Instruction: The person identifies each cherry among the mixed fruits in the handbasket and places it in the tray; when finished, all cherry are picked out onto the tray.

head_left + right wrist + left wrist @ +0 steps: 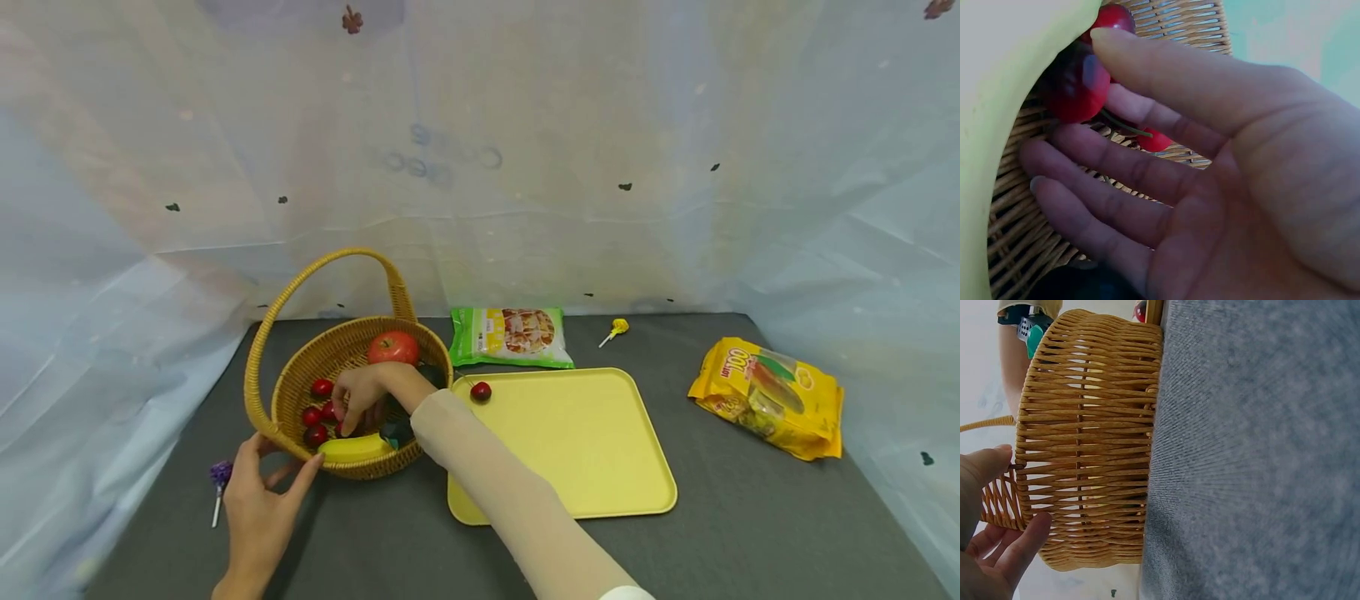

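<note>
A wicker basket (360, 322) with a tall handle stands at the left and holds a red apple (393, 347), a banana (354, 447) and several cherries (313, 415). My right hand (358, 404) reaches down into it. In the right wrist view its fingers (1116, 162) are spread beside the banana (991, 94), and the thumb and forefinger lie against one cherry (1072, 90). My left hand (273, 475) touches the basket's near rim. The thumb (988, 462) is at the rim and a finger rests on the woven wall (1091, 425).
A yellow tray (577, 442) lies right of the basket with one cherry (481, 391) in its far left corner. Behind it are a green snack bag (512, 336) and a yellow lollipop (617, 329). A yellow-orange bag (768, 396) lies far right, a purple lollipop (219, 479) near left.
</note>
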Demonstrator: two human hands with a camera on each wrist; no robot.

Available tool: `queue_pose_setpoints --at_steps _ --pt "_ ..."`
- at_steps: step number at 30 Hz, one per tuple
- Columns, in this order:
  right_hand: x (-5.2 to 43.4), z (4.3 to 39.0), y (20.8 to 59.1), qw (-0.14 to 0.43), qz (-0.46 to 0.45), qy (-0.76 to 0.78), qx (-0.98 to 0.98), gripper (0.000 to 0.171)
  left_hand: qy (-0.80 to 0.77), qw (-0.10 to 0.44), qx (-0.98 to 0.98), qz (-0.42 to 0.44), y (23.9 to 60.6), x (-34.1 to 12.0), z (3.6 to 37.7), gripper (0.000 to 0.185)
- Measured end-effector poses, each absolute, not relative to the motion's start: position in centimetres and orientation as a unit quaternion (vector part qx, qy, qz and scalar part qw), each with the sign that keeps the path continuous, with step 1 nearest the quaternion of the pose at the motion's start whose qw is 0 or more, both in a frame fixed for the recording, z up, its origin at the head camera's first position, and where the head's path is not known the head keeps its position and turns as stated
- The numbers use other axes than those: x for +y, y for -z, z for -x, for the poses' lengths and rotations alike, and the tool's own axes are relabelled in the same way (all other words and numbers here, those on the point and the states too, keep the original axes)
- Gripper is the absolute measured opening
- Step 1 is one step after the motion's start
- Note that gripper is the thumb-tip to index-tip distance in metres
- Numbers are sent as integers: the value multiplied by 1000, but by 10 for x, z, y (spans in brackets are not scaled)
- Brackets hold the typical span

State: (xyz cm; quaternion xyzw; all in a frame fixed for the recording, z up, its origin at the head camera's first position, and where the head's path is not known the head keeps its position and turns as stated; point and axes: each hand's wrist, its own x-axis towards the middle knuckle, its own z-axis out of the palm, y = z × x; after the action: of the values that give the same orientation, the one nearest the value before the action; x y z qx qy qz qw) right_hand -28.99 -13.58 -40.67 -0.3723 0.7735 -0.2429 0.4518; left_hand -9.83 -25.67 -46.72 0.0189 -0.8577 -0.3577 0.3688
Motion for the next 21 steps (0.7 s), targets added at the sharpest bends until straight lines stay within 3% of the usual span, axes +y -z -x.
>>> queue_pose_setpoints --at_steps 15,21 --pt "-126 294 401 420 453 278 736 16 357 364 -860 -19 465 -257 98 67" --pt "-84 307 378 324 520 367 700 23 367 375 -851 -8 468 -256 98 67"
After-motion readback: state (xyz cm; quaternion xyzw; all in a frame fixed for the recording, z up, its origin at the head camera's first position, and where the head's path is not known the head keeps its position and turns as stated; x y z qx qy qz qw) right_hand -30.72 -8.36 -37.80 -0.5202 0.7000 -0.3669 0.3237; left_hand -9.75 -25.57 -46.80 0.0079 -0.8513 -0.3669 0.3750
